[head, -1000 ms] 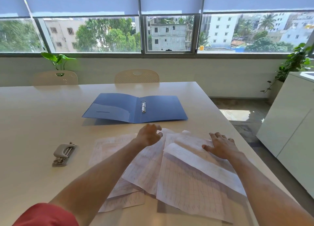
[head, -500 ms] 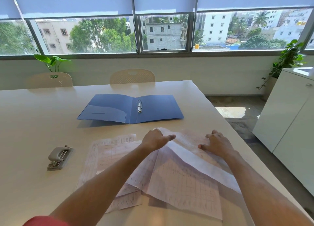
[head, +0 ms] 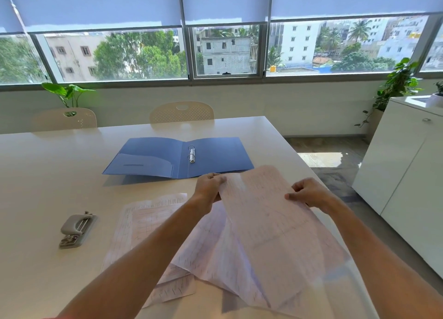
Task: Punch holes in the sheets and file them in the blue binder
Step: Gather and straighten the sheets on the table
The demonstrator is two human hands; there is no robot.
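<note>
A pale pink gridded sheet (head: 268, 222) is lifted off the table, its far end raised. My left hand (head: 208, 189) pinches its left edge and my right hand (head: 309, 194) grips its right edge. Under it, more sheets (head: 153, 220) lie spread in a loose pile on the white table (head: 48, 174). The blue binder (head: 177, 158) lies open farther back, its metal rings (head: 191, 153) showing at the spine. A grey hole punch (head: 76, 230) sits on the table to the left of the pile.
Two cream chairs (head: 182, 112) stand at the table's far side under the window. A white cabinet (head: 407, 179) stands on the right across a strip of floor. The table's right edge runs just beside my right arm.
Both hands went from resting on the pile to taking hold of the top sheet by its edges and lifting it off the table.
</note>
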